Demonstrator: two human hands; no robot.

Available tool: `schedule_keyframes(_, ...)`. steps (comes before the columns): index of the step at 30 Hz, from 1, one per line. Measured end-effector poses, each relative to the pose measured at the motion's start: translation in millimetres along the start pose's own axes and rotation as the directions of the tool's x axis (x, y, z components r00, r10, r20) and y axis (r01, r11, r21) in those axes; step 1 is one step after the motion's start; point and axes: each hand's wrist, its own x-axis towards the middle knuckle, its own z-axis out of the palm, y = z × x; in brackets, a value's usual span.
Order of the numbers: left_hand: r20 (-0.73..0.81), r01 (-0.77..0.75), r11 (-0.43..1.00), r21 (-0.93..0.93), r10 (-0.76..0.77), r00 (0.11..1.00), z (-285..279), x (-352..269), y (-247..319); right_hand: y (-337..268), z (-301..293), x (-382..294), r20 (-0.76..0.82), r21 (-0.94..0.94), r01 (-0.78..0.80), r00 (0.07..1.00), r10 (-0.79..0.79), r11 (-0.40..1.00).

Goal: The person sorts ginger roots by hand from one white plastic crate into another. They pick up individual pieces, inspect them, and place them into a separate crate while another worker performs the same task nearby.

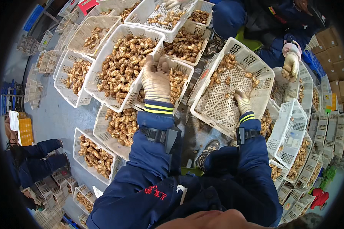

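My left hand (156,78), in a stained knit glove, reaches over the wall between a large white plastic crate (91,77) heaped with brown knobbly mushrooms (126,63) and a lower crate (189,68) of similar ones. Whether its fingers hold anything is not clear. My right hand (242,101), gloved too, is inside a tilted white crate (199,113), over its slatted floor near the right wall. A few mushrooms (229,61) lie at that crate's far end and some by its right side. The right fingertips point down and partly curl; what lies under them is hidden.
Crates of mushrooms (96,157) stand at the left and below my left arm. Stacked crates (289,134) crowd the right. A co-worker's gloved hand (291,65) holds mushrooms at the upper right; another gloved hand (176,3) shows at the top. A person (37,163) is at the lower left.
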Motion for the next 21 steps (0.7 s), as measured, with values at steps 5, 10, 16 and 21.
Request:
schedule_keyframes(5,0.010,0.097,0.995,0.022,-0.097,0.995,-4,5,-13,11,2,8,0.032,-0.414,0.176,0.983,-0.179,0.893)
schedule_keyframes(10,0.005,0.066,0.997,0.032,-0.066,0.998,-7,10,-13,5,15,-2,0.074,-0.571,0.199,0.979,-0.192,0.796)
schedule_keyframes(16,-0.007,0.094,0.995,-0.022,-0.094,0.996,-10,9,-17,12,22,-1,0.166,-0.577,0.220,0.975,-0.150,0.787)
schedule_keyframes(21,-0.024,0.083,0.996,-0.028,-0.084,0.996,-12,9,-10,6,22,-10,0.244,-0.642,0.190,0.969,-0.036,0.743)
